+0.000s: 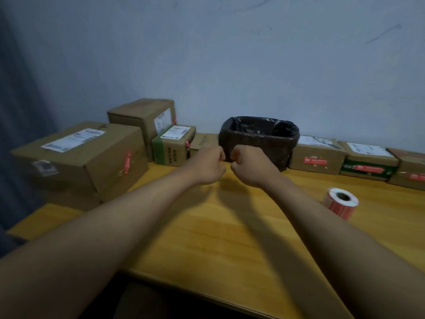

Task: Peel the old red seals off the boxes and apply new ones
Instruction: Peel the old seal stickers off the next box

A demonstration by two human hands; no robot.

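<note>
Our fingers are curled in on both sides – left hand [208, 165] and right hand [249, 165] each balled up, knuckles nearly meeting over the wooden table [230, 226], just in front of the bin [258, 140] w/ its black liner. We can't tell whether anything is pinched betw. the fingertips; nothing shows there, and the frame is blurry. Both forearms are bare and stretch fwd from the near edge. The roll of red seals [341, 202] lies on its side to the right of our right arm, apart from it. Along the wall, right of the bin, sit three low boxes [316, 155] in a row, each w/ a red seal on its front face. Left of the bin are the other boxes – a small plain one touching the bin's side, a green-taped box [171, 146] w/ a red seal at its edge, a taller one behind it, and a large box [80, 155] nearest the left, also w/ a red seal [127, 162] over its corner edge.
</note>
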